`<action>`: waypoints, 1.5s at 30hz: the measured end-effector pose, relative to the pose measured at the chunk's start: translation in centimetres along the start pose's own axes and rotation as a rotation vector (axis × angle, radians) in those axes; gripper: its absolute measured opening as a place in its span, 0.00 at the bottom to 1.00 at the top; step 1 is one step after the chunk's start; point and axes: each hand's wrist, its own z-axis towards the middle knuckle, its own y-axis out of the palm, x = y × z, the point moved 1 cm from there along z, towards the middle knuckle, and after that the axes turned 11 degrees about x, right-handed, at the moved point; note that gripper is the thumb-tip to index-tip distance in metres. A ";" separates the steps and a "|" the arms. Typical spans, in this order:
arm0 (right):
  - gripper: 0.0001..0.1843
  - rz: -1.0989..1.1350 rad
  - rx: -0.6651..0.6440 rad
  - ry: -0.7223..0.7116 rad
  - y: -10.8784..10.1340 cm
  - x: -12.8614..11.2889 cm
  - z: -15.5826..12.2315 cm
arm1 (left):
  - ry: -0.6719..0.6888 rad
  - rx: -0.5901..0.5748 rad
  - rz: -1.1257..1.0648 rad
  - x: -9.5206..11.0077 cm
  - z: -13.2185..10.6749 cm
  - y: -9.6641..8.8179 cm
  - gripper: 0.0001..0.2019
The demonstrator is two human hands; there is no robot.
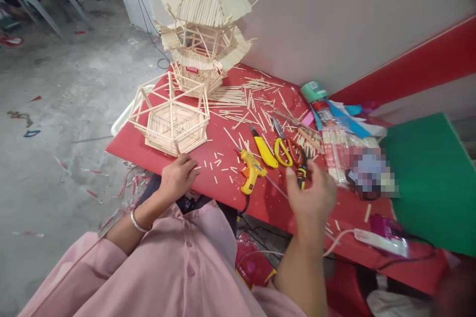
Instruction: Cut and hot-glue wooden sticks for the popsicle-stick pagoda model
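Observation:
My left hand (pixel 178 176) rests on the near edge of the red table (pixel 128 146), fingers curled, just below a hexagonal stick frame (pixel 171 119); what it holds, if anything, is hidden. My right hand (pixel 310 193) hovers above the table with thumb and fingers apart and nothing in it. It is closest to the red-handled cutters (pixel 300 166). Beside the cutters lie yellow scissors (pixel 282 151), a yellow utility knife (pixel 265 151) and a yellow glue gun (pixel 251 172). A tall stick-built pagoda model (pixel 204 25) stands at the table's far corner.
Loose sticks (pixel 238 99) litter the table. At the right are a green tape roll (pixel 313 91), a packet of sticks (pixel 334 148), a green sheet (pixel 431 178) and a white power strip (pixel 377 240). A wall runs behind the table, and concrete floor lies to the left.

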 end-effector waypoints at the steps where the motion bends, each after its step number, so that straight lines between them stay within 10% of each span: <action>1: 0.25 0.108 -0.014 -0.032 -0.3 -1.8 -0.8 | 0.007 -0.033 0.021 0.2 0.2 0.0 0.10; 8: 0.14 0.435 -0.279 -0.079 -0.6 -10.6 -4.9 | -0.025 -0.104 -0.100 0.3 1.1 0.2 0.10; 15: 0.18 -0.127 -0.354 0.167 -0.2 -7.5 -3.7 | -0.127 0.036 -0.526 -1.2 0.7 -1.1 0.09; 20: 0.15 -0.015 -0.571 0.387 1.4 -5.5 -4.4 | -0.092 0.224 -0.438 -1.9 -0.4 -3.1 0.09; 24: 0.19 0.030 -0.512 0.486 2.6 -5.3 -4.7 | -0.114 0.448 -0.369 -2.4 -0.8 -3.8 0.07; 41: 0.17 0.847 -0.234 1.007 0.9 -8.9 -6.7 | -0.039 0.319 -0.645 0.4 1.1 -0.9 0.07; 45: 0.13 1.131 -0.135 0.854 -1.2 -11.4 -6.8 | -0.149 0.268 -0.769 1.4 0.7 -1.0 0.06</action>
